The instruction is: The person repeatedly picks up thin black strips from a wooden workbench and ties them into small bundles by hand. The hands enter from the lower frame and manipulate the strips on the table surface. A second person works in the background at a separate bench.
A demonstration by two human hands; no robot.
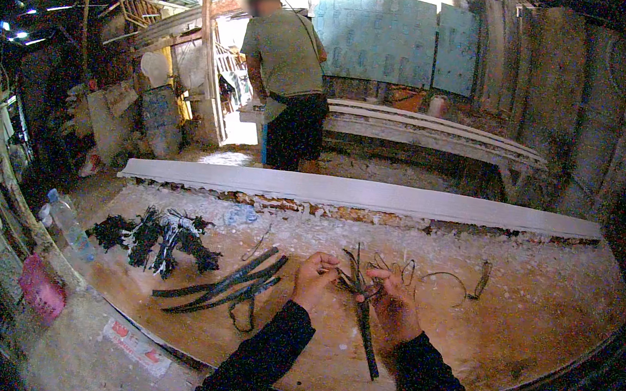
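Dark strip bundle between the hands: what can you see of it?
The long, narrow bundle of dark, rubbery-looking strips splays into thin strands at its far end. Fingers of the left hand and right hand are at the splay; the grip is unclear. Its straight, gathered near end points toward the person, over the brown, white-flecked tabletop.

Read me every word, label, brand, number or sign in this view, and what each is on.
White sheet, lower left: red print, too blurred to read reliably.
Teal panels at the back: faint marks, no lettering I can make out.
Clear bottle at left: no readable label.
Dark bundle at the hands: no print visible.
Nothing else readable.
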